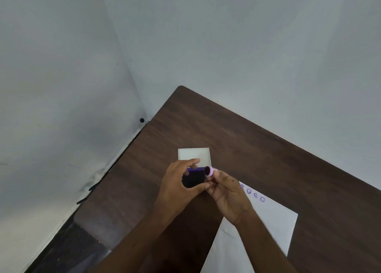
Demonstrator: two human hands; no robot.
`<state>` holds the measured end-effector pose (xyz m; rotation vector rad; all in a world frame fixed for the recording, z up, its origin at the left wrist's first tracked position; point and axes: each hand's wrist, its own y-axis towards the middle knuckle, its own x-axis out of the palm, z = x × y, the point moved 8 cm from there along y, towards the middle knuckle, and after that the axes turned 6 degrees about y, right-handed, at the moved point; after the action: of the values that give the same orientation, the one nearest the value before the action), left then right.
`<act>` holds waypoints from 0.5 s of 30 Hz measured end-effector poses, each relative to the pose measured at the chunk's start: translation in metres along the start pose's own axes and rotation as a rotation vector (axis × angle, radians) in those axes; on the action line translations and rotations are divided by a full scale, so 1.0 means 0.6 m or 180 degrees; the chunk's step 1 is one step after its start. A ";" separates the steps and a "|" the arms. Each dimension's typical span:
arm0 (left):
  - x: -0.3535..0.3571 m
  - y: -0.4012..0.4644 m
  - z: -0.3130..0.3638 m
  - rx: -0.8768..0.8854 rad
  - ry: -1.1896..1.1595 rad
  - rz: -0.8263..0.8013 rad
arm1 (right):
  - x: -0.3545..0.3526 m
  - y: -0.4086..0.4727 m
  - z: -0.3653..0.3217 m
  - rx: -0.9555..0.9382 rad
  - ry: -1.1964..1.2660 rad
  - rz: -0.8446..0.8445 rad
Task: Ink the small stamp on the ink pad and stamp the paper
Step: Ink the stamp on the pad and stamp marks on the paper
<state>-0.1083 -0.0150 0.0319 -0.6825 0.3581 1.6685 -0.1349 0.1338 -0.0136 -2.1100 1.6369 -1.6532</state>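
Note:
A small lilac stamp (209,171) is pinched in the fingertips of my right hand (228,194), tilted so its dark inked face points left, just above the right edge of the ink pad. The dark purple ink pad (194,180) lies open on the table, its clear lid (193,154) folded back behind it. My left hand (179,188) grips the pad, forefinger at its far edge and thumb at its near edge. A white sheet of paper (272,221) lies to the right, partly under my right forearm, with a row of several purple stamp marks (255,195) near its top edge.
The dark wooden table (257,149) sits in a corner of grey walls; its left edge runs close to the wall. A small black knob (141,120) is on the wall near the table's far left edge. Dark floor shows at the lower left.

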 end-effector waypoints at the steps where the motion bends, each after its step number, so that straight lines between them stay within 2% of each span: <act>1: 0.009 -0.003 -0.018 -0.0070 0.0034 -0.0083 | -0.013 0.002 -0.005 -0.0083 -0.0285 0.0152; 3: 0.025 -0.010 -0.054 -0.0117 0.0203 -0.0148 | -0.033 0.006 -0.013 -0.0243 -0.0969 0.0514; 6: 0.043 -0.014 -0.100 -0.0178 0.0734 -0.0183 | -0.045 0.013 -0.020 -0.0496 -0.2646 0.1014; 10: 0.065 -0.006 -0.124 -0.0111 0.1186 -0.0311 | -0.033 0.039 -0.003 -0.0883 -0.4166 0.0980; 15: 0.076 0.007 -0.114 0.0334 0.1816 -0.0307 | -0.038 0.069 0.035 -0.0729 -0.4995 0.0747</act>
<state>-0.1001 -0.0199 -0.0502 -1.0756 0.7975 1.3308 -0.1464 0.1195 -0.0618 -2.0242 1.2594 0.4134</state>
